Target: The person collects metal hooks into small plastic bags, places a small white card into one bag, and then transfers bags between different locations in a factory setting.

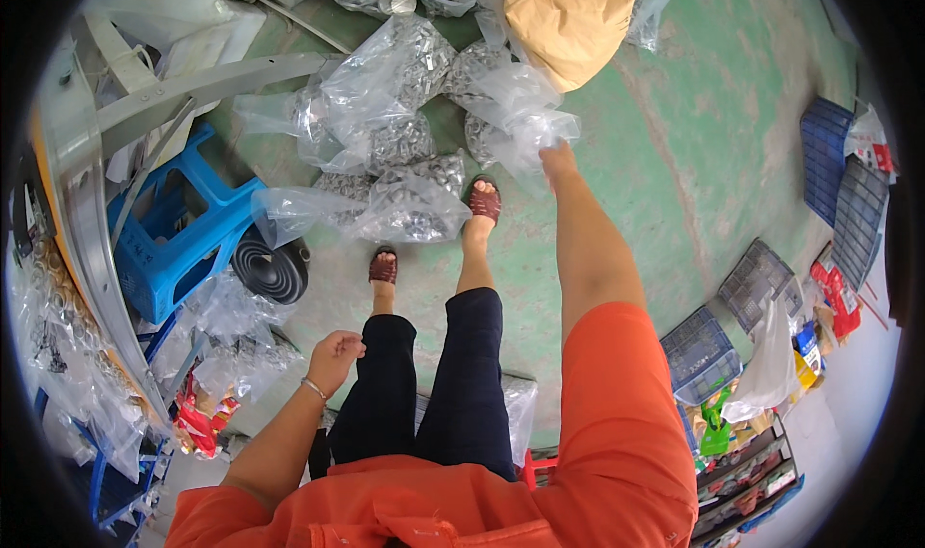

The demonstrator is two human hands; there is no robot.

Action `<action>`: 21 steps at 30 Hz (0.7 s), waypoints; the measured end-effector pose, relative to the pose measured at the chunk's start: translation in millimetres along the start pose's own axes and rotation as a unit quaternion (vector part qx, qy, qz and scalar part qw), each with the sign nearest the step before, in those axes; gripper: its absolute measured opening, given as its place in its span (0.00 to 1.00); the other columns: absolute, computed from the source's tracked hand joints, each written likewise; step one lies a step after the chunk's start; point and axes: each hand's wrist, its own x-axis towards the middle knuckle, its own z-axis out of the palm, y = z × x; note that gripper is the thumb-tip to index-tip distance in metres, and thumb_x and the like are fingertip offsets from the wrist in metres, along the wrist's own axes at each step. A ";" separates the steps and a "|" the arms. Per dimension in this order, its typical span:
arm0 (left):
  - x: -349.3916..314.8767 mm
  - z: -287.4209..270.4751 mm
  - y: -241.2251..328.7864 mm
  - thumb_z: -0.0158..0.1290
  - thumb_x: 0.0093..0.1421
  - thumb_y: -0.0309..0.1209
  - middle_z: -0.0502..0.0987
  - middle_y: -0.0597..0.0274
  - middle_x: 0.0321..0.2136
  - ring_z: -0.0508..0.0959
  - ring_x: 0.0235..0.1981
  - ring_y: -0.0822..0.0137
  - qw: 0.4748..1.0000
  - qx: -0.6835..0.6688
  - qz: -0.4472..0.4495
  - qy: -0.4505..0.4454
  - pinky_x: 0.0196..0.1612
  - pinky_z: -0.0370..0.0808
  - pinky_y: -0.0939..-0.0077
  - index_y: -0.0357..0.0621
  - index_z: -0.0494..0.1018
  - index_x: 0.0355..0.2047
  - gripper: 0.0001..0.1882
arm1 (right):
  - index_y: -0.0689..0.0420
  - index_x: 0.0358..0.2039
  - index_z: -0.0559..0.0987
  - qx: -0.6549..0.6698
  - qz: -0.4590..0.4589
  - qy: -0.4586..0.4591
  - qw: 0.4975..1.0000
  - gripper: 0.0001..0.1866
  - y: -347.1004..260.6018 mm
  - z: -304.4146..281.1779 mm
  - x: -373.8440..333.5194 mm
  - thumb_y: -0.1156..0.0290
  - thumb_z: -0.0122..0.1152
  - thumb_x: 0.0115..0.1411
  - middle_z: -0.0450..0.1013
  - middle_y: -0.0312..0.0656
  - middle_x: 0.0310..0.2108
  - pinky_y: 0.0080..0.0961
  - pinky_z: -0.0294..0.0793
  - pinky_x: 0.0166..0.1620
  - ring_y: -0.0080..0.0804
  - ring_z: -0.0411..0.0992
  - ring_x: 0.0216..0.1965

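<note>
My right hand [556, 163] reaches forward, its fingers closed on the gathered top of a clear plastic bag [525, 124]. Small metal parts [477, 66] show through the plastic around that bag. My left hand [334, 360] hangs by my left thigh, fingers loosely curled, with nothing seen in it. Ahead of my feet, more clear bags of shiny metal parts [419, 196] lie on the green floor, one large bag [405, 66] heaped behind them. Just beyond my right hand stands a tan sack [568, 28].
At left are a blue plastic stool [178, 225], a black coiled roll [270, 267] and a metal-edged workbench [120, 259]. Blue-grey crates [701, 355] line the right side, near a white bag [761, 365] and a rack [756, 481]. Green floor [713, 153] stretches to the right.
</note>
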 end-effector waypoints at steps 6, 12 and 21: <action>-9.1 -7.9 -2.3 0.49 0.57 0.31 0.76 0.62 0.30 0.76 0.32 0.72 1.000 -0.015 0.019 -0.003 0.34 0.69 0.80 0.40 0.70 0.39 0.11 | 0.63 0.54 0.60 -0.006 -0.051 0.184 0.982 0.33 8.0 -39.3 -55.7 0.70 0.56 0.47 0.64 0.52 0.51 0.33 0.63 0.52 0.44 0.64 0.52; -43.6 -46.5 14.9 0.49 0.57 0.33 0.76 0.62 0.30 0.76 0.32 0.70 0.998 -0.031 0.045 0.017 0.34 0.69 0.78 0.42 0.70 0.38 0.11 | 0.64 0.43 0.73 -0.151 -0.108 0.044 0.982 0.21 48.8 -114.3 -179.1 0.67 0.54 0.49 0.72 0.52 0.41 0.32 0.67 0.48 0.43 0.69 0.45; -127.4 -185.9 -54.2 0.50 0.55 0.32 0.76 0.63 0.29 0.76 0.28 0.73 0.978 -0.136 0.079 0.138 0.30 0.69 0.80 0.43 0.70 0.38 0.11 | 0.60 0.45 0.72 -0.068 0.021 0.071 0.995 0.19 72.9 -175.9 -456.4 0.70 0.54 0.52 0.73 0.40 0.38 0.22 0.68 0.27 0.26 0.72 0.31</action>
